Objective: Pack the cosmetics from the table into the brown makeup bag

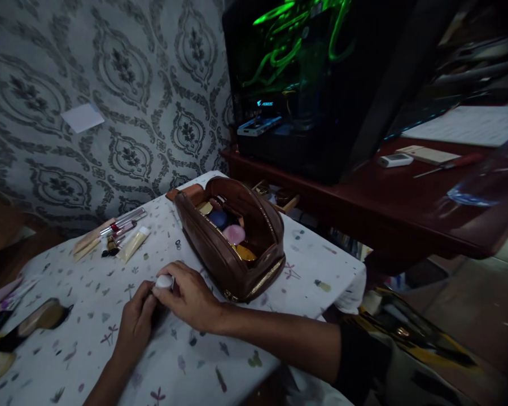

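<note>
Cap (165,282) near open leather bag (211,249)

The right hand (190,298), nearer the bag, clamps its fingers on the cap; the left hand (138,317) curls alongside, its hold hidden. Just beyond, the bag's long axis recedes leftward across the bench (203,363).

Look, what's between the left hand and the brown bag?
In the head view, the right hand, gripping a white cap, lies between the left hand and the brown bag.

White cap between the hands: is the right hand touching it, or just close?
Touching. The head view shows the right hand curled around the white cap, thumb lying against its near side.
</note>
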`<action>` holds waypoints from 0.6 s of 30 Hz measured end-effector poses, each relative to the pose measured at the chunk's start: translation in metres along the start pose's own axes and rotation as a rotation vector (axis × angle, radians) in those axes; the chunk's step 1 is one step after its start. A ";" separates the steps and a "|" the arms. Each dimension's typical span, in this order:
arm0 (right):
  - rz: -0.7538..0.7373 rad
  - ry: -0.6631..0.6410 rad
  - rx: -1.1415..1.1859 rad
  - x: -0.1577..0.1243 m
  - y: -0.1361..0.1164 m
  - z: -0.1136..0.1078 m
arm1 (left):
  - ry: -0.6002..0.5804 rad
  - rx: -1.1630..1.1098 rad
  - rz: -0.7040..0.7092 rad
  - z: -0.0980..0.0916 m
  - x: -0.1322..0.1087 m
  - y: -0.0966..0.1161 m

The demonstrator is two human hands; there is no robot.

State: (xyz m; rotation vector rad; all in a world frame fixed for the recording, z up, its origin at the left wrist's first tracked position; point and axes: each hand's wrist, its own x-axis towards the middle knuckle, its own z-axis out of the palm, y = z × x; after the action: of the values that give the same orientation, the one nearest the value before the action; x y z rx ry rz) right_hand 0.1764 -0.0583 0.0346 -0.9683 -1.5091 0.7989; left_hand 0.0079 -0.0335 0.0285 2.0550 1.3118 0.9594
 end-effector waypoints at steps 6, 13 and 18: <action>0.028 -0.004 0.034 0.001 -0.001 0.000 | 0.091 -0.070 -0.149 0.002 0.004 0.003; -0.025 -0.025 -0.038 0.002 -0.005 -0.002 | 0.146 -0.402 -0.322 0.013 0.012 0.016; -0.068 -0.117 -0.167 -0.002 -0.002 -0.001 | 0.155 -0.521 -0.319 0.019 0.022 0.009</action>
State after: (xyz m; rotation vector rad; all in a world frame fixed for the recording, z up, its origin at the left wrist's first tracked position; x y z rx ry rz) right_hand 0.1775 -0.0613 0.0360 -1.0016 -1.7224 0.6993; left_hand 0.0345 -0.0174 0.0295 1.3592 1.2513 1.1763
